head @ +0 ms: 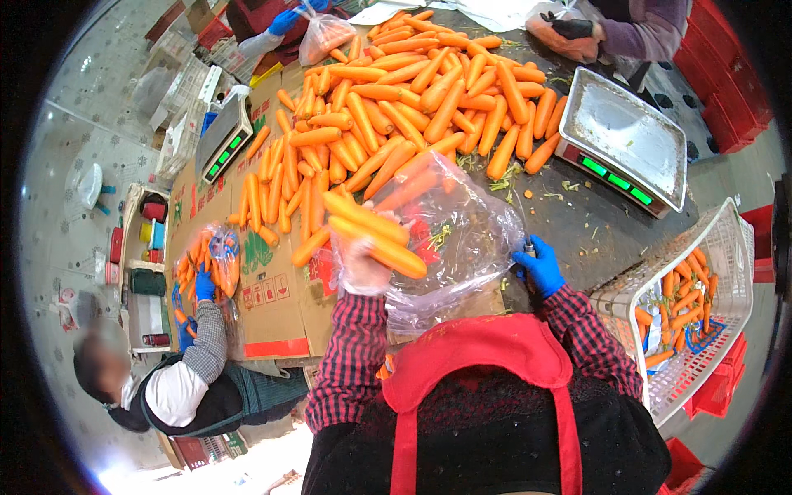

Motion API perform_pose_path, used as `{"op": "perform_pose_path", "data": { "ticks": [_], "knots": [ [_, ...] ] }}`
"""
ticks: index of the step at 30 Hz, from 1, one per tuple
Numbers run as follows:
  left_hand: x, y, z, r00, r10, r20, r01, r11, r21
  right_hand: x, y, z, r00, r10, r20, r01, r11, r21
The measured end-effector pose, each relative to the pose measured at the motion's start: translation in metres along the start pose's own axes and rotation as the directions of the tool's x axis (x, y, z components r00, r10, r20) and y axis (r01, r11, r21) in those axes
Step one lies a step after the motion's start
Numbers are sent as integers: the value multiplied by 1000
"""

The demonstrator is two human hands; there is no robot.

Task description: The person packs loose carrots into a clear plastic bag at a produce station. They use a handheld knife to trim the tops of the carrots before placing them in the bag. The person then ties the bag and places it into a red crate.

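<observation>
My left hand [365,267], in a thin clear glove, grips two carrots [387,249]; motion blurs its fingers. These carrots are above the near edge of a carrot heap [396,105]. Beneath and to the right of them spreads a clear plastic bag [461,247], with carrots showing through its far part and some green trimmings visible. My right hand [541,266] wears a blue glove and is closed around a small tool [529,249] with a metal end, mostly hidden by the fingers. The bag's right edge meets those fingertips; whether they pinch it is unclear.
Digital scales stand at right [625,142] and left [226,136]. A white plastic crate [739,272] at right contains carrots. At left, a co-worker's blue-gloved hand [205,284] touches bagged carrots [226,260]. Two people handle bags across the table. Cardboard [272,309] covers its left side.
</observation>
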State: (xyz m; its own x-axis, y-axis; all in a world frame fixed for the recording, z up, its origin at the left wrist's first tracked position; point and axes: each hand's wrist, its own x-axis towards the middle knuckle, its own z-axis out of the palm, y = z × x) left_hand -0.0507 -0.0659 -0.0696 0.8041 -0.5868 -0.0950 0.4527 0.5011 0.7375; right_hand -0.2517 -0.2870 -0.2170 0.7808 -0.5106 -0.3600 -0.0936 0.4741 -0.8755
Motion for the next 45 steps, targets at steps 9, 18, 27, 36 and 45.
{"op": "perform_pose_path", "data": {
  "ticks": [9, 18, 27, 36, 45],
  "knots": [
    [29, -6, 13, 983, -184, 25, 166, 811, -561, -1, -6, -1, 1000, 24, -16, -25, 999, -39],
    [134, 46, 63, 977, -110, 183, 168, 924, -344, 1, -2, -4, 995, 98, -32, -100, 991, -94],
    [116, 29, -35, 967, -185, 175, 100, 907, 409, -2, -14, 3, 994, 110, -19, -112, 987, -120],
    [38, 12, -105, 812, 542, -216, 417, -280, 865, 1, 3, -3, 998, 57, -7, -57, 998, -30],
    [84, 23, -91, 908, 226, -353, 404, -700, 590, 1, -7, 7, 999, 17, -30, -19, 998, -61]
  ]
}}
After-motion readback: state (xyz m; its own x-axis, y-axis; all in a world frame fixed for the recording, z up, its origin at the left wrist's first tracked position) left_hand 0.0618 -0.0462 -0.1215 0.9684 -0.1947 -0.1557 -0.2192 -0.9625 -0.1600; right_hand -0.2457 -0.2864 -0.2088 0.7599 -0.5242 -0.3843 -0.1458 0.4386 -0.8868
